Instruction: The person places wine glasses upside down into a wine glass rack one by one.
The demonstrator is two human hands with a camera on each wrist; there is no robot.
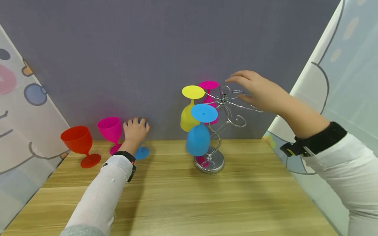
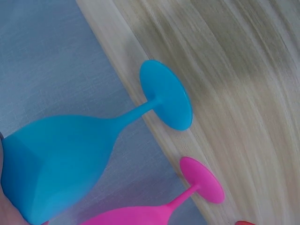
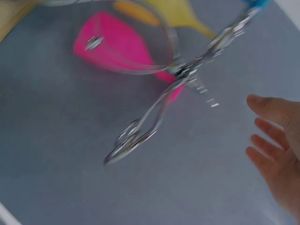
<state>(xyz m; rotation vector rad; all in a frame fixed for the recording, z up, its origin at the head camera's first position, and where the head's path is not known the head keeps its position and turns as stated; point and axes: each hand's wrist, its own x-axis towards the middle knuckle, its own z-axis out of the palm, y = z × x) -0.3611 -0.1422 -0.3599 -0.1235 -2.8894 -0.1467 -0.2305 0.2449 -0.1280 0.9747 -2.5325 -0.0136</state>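
My left hand (image 1: 136,131) grips a blue plastic goblet (image 1: 142,153) from above around its bowl, most of which the hand hides in the head view. In the left wrist view the goblet's bowl (image 2: 61,159) shows with bits of the hand at its rim, and its foot is at the table surface. My right hand (image 1: 261,91) hovers beside the top of a chrome glass rack (image 1: 224,100), fingers apart and holding nothing. Three goblets hang upside down on the rack's left side: yellow (image 1: 190,114), pink (image 1: 209,86) and blue (image 1: 198,139).
A pink goblet (image 1: 110,129) and a red goblet (image 1: 77,140) stand upright on the wooden table (image 1: 177,203), left of my left hand. Curled bare rack arms (image 1: 240,121) reach out to the right. A grey panel (image 1: 133,59) rises behind the table.
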